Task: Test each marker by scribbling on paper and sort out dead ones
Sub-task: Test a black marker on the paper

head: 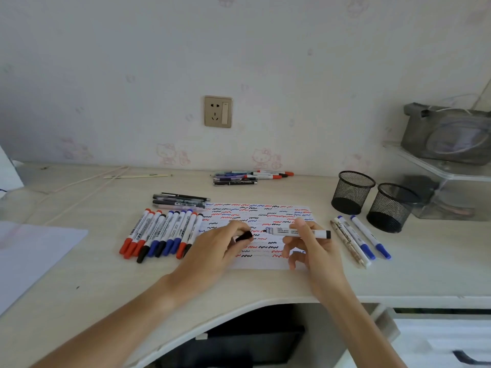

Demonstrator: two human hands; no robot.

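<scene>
We saw the right hand pinching a slim white marker level above the scribbled paper, tip bared. The left hand curled round what looked like its black cap.

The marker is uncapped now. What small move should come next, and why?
Probably lower the marker in the right hand so its tip touches the paper and scribble. The left hand holds the cap apart, and the tip is bare above the paper.
</scene>
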